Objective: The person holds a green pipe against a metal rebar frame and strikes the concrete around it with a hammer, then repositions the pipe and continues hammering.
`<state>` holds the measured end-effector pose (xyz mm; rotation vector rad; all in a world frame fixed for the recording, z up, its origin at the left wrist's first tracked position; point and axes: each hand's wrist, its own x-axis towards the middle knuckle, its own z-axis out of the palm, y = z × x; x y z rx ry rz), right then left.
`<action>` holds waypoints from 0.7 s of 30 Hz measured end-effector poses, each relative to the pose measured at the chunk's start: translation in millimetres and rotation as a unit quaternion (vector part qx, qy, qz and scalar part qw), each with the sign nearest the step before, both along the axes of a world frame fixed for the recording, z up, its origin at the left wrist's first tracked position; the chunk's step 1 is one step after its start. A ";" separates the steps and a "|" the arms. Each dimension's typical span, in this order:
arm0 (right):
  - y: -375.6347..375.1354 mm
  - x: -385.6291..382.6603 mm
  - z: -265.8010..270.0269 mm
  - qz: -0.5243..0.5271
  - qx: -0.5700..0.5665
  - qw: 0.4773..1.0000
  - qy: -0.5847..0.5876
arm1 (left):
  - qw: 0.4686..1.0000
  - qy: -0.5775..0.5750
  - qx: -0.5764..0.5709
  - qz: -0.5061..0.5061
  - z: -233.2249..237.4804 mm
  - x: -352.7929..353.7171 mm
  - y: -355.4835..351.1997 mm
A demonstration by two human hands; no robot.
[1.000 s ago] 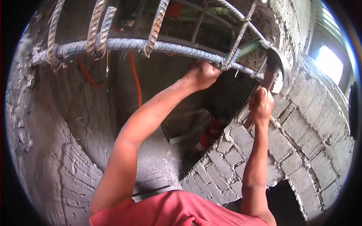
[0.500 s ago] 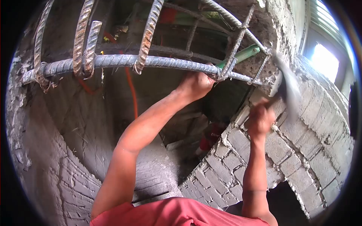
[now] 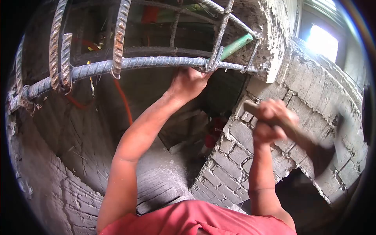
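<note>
My left hand (image 3: pixel 190 81) is closed just beneath the long ribbed rebar (image 3: pixel 156 62), beside a wire-tied stirrup. A green rod (image 3: pixel 237 46) slants up and right from behind the stirrup, in line with my fist; its lower end is hidden in my fingers. My right hand (image 3: pixel 272 119) grips the wooden handle of a hammer (image 3: pixel 299 135). The blurred hammer head is at the far right, in front of the block wall, apart from the rod.
Upright rusty rebars (image 3: pixel 119 37) hang over the left side. Rough concrete (image 3: pixel 270 43) stands by the rod's upper end. A block wall (image 3: pixel 239 150) with a dark gap fills the right. Below are an orange hose (image 3: pixel 124 102) and a red container (image 3: pixel 213 135).
The hammer has swung away from near the rod's end, down and to the right. My left hand stays by the stirrup. The view has shifted somewhat, moving the rebar leftward.
</note>
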<state>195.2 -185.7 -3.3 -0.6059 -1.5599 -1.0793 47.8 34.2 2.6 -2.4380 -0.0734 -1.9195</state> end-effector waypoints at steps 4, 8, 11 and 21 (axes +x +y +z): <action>29.4 18.2 -24.7 0.052 -0.212 0.938 0.269 | 0.999 -0.008 -0.037 -0.005 -4.8 -3.5 -17.0; -0.8 -24.4 -0.7 0.217 -0.114 0.954 0.171 | 0.988 0.078 -0.136 -0.011 4.3 -12.2 -15.4; -11.5 -33.7 9.0 0.321 -0.011 0.943 0.089 | 0.998 -0.024 0.063 -0.004 -2.6 6.1 15.1; 1.2 -12.9 3.7 0.203 -0.104 0.949 0.215 | 0.992 0.013 -0.084 -0.093 4.8 -4.2 -7.5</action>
